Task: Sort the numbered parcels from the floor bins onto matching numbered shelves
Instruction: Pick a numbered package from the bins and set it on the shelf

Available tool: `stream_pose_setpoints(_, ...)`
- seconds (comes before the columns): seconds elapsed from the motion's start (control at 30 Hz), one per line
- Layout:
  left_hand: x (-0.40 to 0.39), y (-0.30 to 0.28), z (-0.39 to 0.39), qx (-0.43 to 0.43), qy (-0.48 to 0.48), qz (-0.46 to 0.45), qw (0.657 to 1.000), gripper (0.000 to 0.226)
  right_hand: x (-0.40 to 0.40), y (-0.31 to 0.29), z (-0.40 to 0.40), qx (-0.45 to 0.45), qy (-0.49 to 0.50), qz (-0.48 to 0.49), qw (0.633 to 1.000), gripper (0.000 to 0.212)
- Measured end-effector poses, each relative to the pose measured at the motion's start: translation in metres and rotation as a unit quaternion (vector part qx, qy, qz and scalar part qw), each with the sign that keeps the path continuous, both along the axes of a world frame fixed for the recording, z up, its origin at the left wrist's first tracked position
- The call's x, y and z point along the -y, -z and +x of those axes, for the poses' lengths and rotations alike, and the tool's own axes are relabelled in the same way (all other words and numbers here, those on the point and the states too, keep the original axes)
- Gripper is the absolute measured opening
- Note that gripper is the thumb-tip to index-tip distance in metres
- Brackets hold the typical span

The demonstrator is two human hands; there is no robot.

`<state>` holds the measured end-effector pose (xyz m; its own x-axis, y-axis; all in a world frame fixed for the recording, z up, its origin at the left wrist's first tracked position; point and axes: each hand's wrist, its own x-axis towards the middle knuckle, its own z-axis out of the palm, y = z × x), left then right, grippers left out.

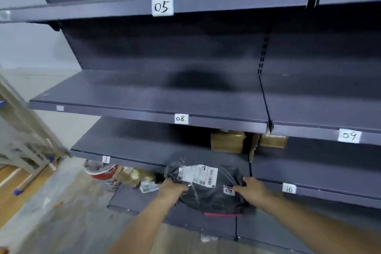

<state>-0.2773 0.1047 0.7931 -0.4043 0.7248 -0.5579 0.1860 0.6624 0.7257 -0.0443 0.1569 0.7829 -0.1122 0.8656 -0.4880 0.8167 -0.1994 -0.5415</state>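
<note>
Head view: dark grey metal shelving point(156, 97) fills the frame, standing on a pale grey floor point(68, 202) with a white wall point(24, 47) behind its left end. Paper tags on the shelf edges read 05 point(162, 6) at the top, 08 point(181, 118) below it, 09 point(349, 135) to the right of 08, and what looks like 10 point(289, 188) lower right, though blur makes that one uncertain.

The parcel point(208, 189), a dark grey bag with a white shipping label and a small tag that seems to read 17, sits at the front edge of the shelf below 08. The left hand point(172, 188) grips its left edge; the right hand point(252, 190) holds its right side by the tag, fingers curled on the bag.

Behind the parcel stand brown boxes point(227, 141). Left of it, under the shelf, lie a red-and-white tub point(103, 171) and crumpled wrappers point(134, 177). A pale frame point(22, 130) leans far left.
</note>
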Motion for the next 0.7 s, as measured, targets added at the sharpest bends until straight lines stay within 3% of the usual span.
stream_pose_setpoints(0.2,-0.042,0.036,-0.042,0.008,0.054,0.008,0.999,0.019,-0.01,0.02,-0.037,0.004,0.056,0.018,0.998,0.012)
stream_pose_setpoints(0.4,-0.094,0.063,-0.084,-0.019,0.033,0.03,0.999,0.014,-0.055,0.048,-0.083,-0.025,0.069,0.065,0.995,0.025)
stream_pose_setpoints(0.5,-0.126,0.075,-0.104,-0.08,0.012,0.054,0.995,0.019,-0.086,0.065,-0.112,-0.058,0.089,0.106,0.989,0.039)
stream_pose_setpoints(0.57,-0.146,0.08,-0.114,-0.118,-0.013,0.077,0.99,0.035,-0.106,0.074,-0.131,-0.078,0.114,0.131,0.982,0.051)
stream_pose_setpoints(0.7,-0.189,0.099,-0.126,-0.166,0.021,0.113,0.979,0.05,-0.145,0.092,-0.165,-0.069,0.118,0.21,0.968,0.049)
